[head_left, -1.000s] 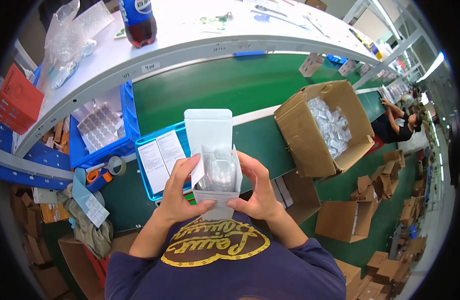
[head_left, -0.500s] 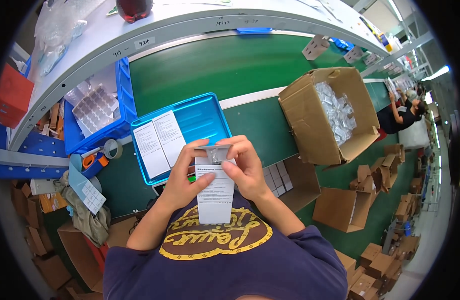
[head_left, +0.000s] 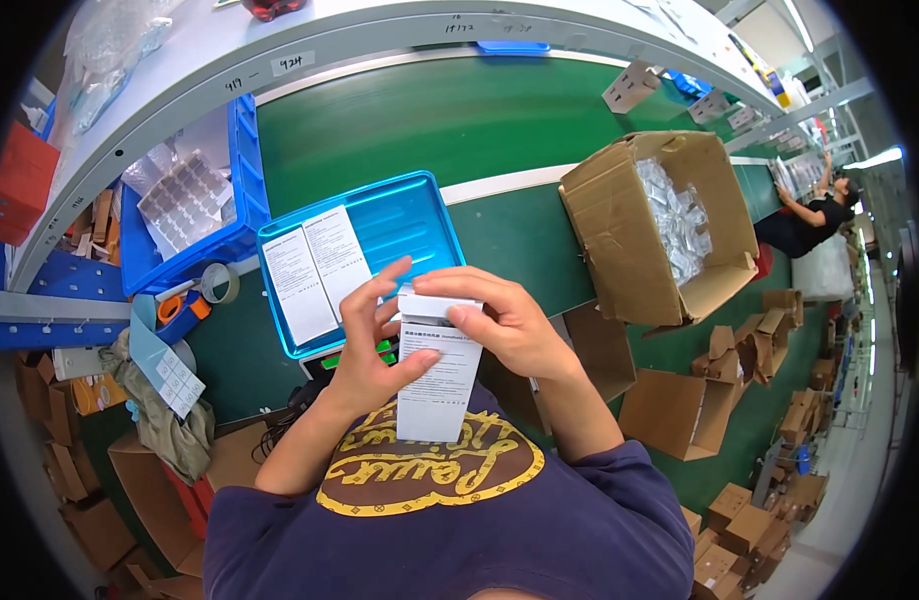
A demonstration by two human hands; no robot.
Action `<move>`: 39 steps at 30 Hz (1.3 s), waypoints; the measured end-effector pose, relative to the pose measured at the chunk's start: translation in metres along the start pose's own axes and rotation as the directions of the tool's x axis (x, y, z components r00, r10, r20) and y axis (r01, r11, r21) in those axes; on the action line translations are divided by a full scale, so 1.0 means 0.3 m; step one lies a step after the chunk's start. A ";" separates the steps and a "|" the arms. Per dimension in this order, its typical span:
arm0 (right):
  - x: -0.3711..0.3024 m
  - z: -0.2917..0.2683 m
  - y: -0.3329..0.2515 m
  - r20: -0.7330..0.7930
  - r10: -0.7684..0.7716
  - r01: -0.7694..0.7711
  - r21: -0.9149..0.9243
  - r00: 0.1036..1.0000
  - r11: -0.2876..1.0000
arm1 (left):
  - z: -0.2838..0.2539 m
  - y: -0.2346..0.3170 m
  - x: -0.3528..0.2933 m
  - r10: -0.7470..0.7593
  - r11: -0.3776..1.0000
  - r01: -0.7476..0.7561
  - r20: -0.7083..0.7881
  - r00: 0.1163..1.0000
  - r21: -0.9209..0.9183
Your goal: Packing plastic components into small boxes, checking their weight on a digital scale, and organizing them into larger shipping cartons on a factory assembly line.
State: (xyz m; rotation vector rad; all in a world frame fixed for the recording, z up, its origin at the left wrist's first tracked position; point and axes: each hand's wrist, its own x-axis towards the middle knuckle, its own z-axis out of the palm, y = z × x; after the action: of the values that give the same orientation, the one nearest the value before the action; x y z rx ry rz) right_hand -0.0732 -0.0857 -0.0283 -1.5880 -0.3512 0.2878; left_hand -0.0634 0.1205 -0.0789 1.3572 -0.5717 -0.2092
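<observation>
In front of my chest is a slim white carton (head_left: 434,395) with printed text, its top end pointing away from me. My left hand (head_left: 364,345) holds its left side, thumb across the printed face and index finger raised off the top. Across the top end lies my right hand (head_left: 509,320), its thumb on the folded top flap and its fingers behind it. Whatever is inside the carton is hidden. Just beyond my hands, a blue tray (head_left: 404,215) bears two similar white cartons (head_left: 297,285) side by side at its left.
A large open cardboard box (head_left: 604,240) of clear plastic packets (head_left: 671,220) stands to the right. At left are a blue crate (head_left: 249,170), a tape roll (head_left: 219,284) and an orange-and-blue tape dispenser (head_left: 184,315). A shelf (head_left: 369,45) spans the far side. Another person (head_left: 817,220) works at far right.
The carton's top, which stood open with a clear packet showing, is now folded over and the packet is out of sight. My right hand has shifted onto the flap; my left index finger has lifted.
</observation>
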 end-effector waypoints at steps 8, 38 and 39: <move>-0.031 -0.019 0.055 0.065 -0.126 0.138 -0.223 0.990 0.965 | -0.025 -0.004 -0.027 -0.122 0.989 0.115 0.082 0.989 0.094; 0.236 -0.070 0.376 -0.417 0.101 -0.066 0.096 0.903 0.993 | -0.303 -0.140 0.039 0.063 0.343 0.267 -0.305 0.950 0.901; 0.291 -0.080 0.374 -0.454 0.066 -0.013 0.118 0.889 0.993 | -0.338 -0.183 0.014 0.068 0.334 0.275 -0.314 0.947 0.902</move>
State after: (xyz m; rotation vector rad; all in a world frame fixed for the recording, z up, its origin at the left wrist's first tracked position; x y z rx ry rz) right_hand 0.0217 -0.0767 -0.1366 -1.4992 0.0640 -0.0425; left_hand 0.0009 0.1938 -0.1408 2.5584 -0.3067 0.3175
